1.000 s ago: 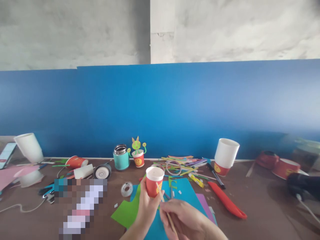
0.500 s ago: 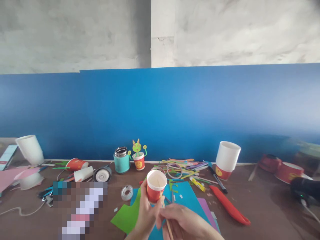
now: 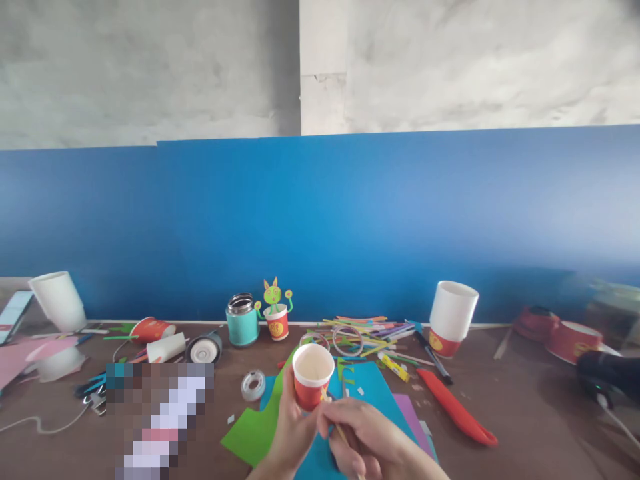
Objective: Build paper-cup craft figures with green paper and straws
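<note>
My left hand is wrapped round a red and white paper cup, its open mouth tilted toward me. Between the fingers of my right hand is a thin wooden stick, pale like a chopstick. Its upper end meets the cup's lower red wall; whether it goes through cannot be made out. Under both hands lie a blue paper sheet and a green paper sheet. Behind the cup stands another paper cup with a green cat-like paper figure in it.
A teal flask stands behind, near a tape roll. Coloured sticks lie heaped at the back. To the right are a glue stick, a long red object and stacked paper cups.
The wooden stick's tip has drawn back slightly from the cup wall, and a pale line inside the cup is gone. My right fingers now sit nearer the stick's tip.
</note>
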Demonstrator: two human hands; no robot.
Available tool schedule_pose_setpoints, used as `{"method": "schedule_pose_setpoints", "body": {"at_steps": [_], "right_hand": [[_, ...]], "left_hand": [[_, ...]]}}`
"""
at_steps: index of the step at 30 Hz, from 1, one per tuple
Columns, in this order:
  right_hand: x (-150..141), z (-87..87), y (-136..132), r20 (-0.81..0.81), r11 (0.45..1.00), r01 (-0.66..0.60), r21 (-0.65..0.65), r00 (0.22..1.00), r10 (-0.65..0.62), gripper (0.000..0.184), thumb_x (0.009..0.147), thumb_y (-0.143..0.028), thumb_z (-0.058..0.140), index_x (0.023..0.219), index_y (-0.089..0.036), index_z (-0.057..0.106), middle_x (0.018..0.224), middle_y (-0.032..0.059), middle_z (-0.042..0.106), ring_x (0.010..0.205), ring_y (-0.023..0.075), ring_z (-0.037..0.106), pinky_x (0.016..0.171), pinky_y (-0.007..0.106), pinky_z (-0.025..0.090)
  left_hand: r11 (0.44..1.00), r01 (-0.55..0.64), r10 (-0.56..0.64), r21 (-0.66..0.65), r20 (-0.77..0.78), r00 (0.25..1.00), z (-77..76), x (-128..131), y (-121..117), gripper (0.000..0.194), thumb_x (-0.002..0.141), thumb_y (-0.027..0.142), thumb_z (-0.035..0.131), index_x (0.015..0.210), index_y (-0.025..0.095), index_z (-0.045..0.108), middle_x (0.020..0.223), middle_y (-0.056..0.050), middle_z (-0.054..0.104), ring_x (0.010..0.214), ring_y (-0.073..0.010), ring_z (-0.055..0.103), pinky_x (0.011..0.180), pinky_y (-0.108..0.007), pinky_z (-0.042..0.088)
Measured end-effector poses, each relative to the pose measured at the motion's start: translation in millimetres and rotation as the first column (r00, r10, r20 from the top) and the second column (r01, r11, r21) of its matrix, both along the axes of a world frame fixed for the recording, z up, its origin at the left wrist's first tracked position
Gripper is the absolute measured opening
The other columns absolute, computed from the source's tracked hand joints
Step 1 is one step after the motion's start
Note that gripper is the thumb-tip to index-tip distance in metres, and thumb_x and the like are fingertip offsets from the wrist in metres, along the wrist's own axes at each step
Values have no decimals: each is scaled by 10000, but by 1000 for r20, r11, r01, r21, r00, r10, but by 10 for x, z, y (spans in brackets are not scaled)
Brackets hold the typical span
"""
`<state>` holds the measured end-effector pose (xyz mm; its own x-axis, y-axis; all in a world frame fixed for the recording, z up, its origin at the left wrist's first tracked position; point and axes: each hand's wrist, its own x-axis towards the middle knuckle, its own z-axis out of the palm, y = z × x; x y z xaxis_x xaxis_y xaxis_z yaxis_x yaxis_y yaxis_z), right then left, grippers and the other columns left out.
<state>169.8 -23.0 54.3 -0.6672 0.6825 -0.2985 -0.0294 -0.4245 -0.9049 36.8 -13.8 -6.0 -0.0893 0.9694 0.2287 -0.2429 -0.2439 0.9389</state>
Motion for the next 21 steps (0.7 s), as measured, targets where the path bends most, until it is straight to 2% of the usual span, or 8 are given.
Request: {"method": "schedule_pose_setpoints", "body": {"at_steps": [3, 5, 8, 10, 13, 17, 19, 21], "right_hand": [[-12, 36, -19, -8, 997, 69, -39, 998, -69, 320, 785, -438, 472, 682, -163, 599, 295, -77, 440, 221, 43, 256, 254, 170, 139], [6, 59, -28, -10, 996, 80, -36, 997, -80, 357, 807, -449, 463, 737, -142, 630, 341, -58, 503, 233, 33, 281, 268, 160, 150], [60, 53, -28, 26, 999, -36, -3, 999, 36, 372, 806, -411, 497, 753, -89, 678, 415, -9, 580, 262, 27, 362, 299, 150, 218], [82, 8, -13, 66, 992, -121, -33, 990, 123, 361, 784, -385, 535, 712, -68, 692, 408, -8, 564, 283, 32, 406, 312, 148, 241], [59, -79, 30, 73, 992, -105, -70, 991, 110, 331, 769, -362, 539, 655, -81, 672, 368, -23, 525, 289, 39, 422, 315, 144, 247], [13, -108, 77, -1, 995, 89, -53, 996, -89, 336, 785, -405, 480, 648, -130, 614, 371, -20, 546, 245, 42, 350, 274, 162, 175], [29, -89, 79, -23, 995, 91, -49, 995, -92, 347, 785, -413, 470, 684, -121, 629, 400, -11, 567, 257, 41, 357, 282, 164, 176], [57, -85, 74, -10, 999, 28, -30, 1000, -28, 340, 763, -396, 508, 685, -99, 653, 420, -7, 565, 299, 38, 396, 313, 156, 211]], "left_hand": [[998, 25, -23, 62, -34, 999, -10, -6, -17, 792, 634, 366, 775, 1279, 200, 348, 1015, -91, 624, 899, -253, 609, 790, -319, 490], [998, -1, 4, 64, -40, 999, -28, -23, -2, 768, 627, 393, 772, 1257, 199, 378, 1014, -87, 628, 898, -255, 615, 784, -319, 493], [989, -143, 144, 20, -68, 987, -39, -57, 43, 726, 602, 399, 782, 1212, 193, 447, 957, -72, 643, 858, -247, 625, 762, -319, 493], [981, -195, 194, 0, -101, 976, -32, -64, 65, 692, 613, 389, 773, 1202, 191, 468, 947, -72, 648, 863, -248, 624, 771, -324, 488], [991, -136, 134, -6, -126, 983, -29, -25, 60, 666, 641, 385, 755, 1207, 189, 463, 975, -80, 645, 885, -255, 619, 795, -331, 485], [999, -10, 10, 49, 0, 1000, -63, 66, 32, 675, 612, 445, 767, 1160, 191, 465, 1048, -101, 629, 936, -277, 610, 824, -338, 486], [998, -26, 25, 55, 24, 999, -81, 73, 49, 679, 594, 421, 777, 1157, 206, 464, 1067, -93, 624, 945, -276, 605, 826, -337, 486], [995, -85, 87, 42, -28, 996, -89, 50, 94, 684, 563, 347, 789, 1161, 217, 484, 1058, -76, 625, 939, -272, 599, 825, -337, 482]]}}
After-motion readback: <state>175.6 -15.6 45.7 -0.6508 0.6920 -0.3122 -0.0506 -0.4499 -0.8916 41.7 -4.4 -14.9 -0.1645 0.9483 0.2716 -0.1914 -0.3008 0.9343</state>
